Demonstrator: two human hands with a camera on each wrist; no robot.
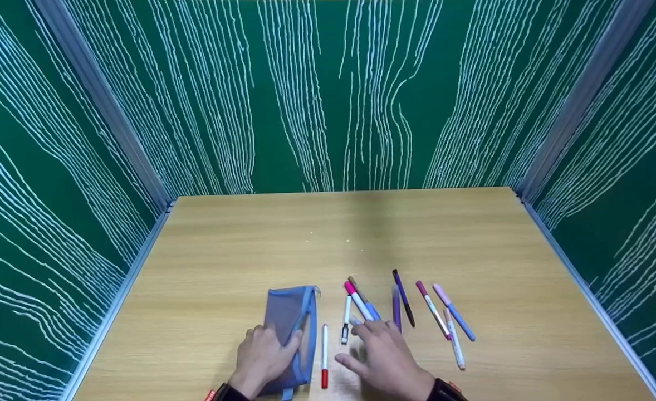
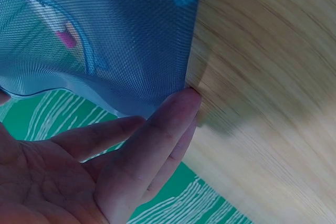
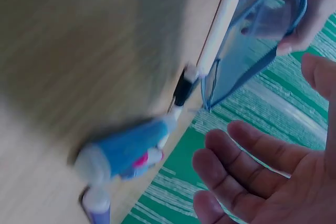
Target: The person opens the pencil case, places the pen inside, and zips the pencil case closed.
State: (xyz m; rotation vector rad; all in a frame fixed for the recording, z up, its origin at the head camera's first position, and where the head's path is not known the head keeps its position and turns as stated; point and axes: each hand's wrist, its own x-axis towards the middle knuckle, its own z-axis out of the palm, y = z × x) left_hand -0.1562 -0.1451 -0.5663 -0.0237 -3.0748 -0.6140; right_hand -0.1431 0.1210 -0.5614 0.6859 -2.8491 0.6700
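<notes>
A blue mesh pencil pouch [image 1: 283, 306] lies on the table with its zipped side gaping toward the right. My left hand [image 1: 264, 351] holds it, fingers across the mesh and thumb at the opening's edge. My right hand [image 1: 386, 359] hovers palm down over the near end of a group of pens, fingers spread and loosely bent, gripping nothing. Between the hands lies a red-capped white marker [image 1: 324, 356]. Close to the right fingers are a white marker with a black part [image 1: 346, 320], a pink-capped marker [image 1: 356, 295] and a blue pen [image 3: 131, 148], partly hidden in the head view.
Right of the group lie a purple pen [image 1: 396, 306], a dark pen [image 1: 404, 298], a maroon-capped marker [image 1: 434, 309], a lilac-and-blue pen [image 1: 455, 312] and a white pen [image 1: 455, 342]. Green panels with white lines [image 1: 383, 94] enclose the wooden table [image 1: 239, 239].
</notes>
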